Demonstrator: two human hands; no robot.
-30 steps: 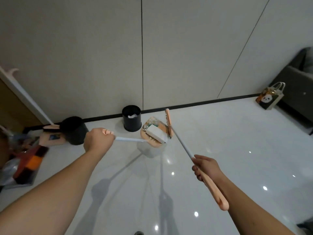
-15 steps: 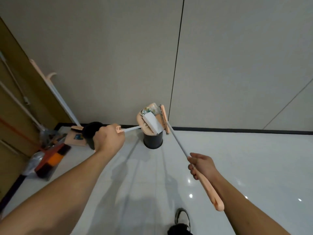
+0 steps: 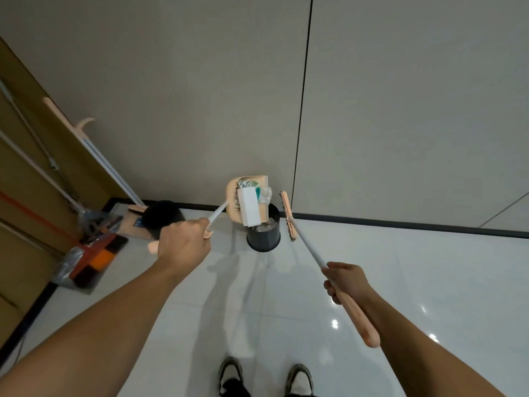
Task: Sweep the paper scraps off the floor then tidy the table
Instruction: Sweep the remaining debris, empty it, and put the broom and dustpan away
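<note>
My left hand [image 3: 183, 245] grips the handle of a peach dustpan [image 3: 232, 202], which is tipped up over a black waste bin [image 3: 263, 237] by the wall. A white box [image 3: 249, 209] and crumpled paper scraps [image 3: 256, 189] slide down the pan toward the bin's mouth. My right hand [image 3: 345, 280] grips the peach handle of a broom [image 3: 287, 216], whose narrow head hangs just right of the bin's rim, off the floor.
A second black bin [image 3: 161, 219] stands left of the first. A cardboard sheet, mops and a long-handled peach tool [image 3: 94, 151] lean in the left corner beside a brown panel. My shoes [image 3: 264, 378] stand on the glossy white floor below.
The view swung left and closer to the bin. The dustpan rose and tipped steeper above the bin, its load sliding down. The broom head shifted to the bin's right side.
</note>
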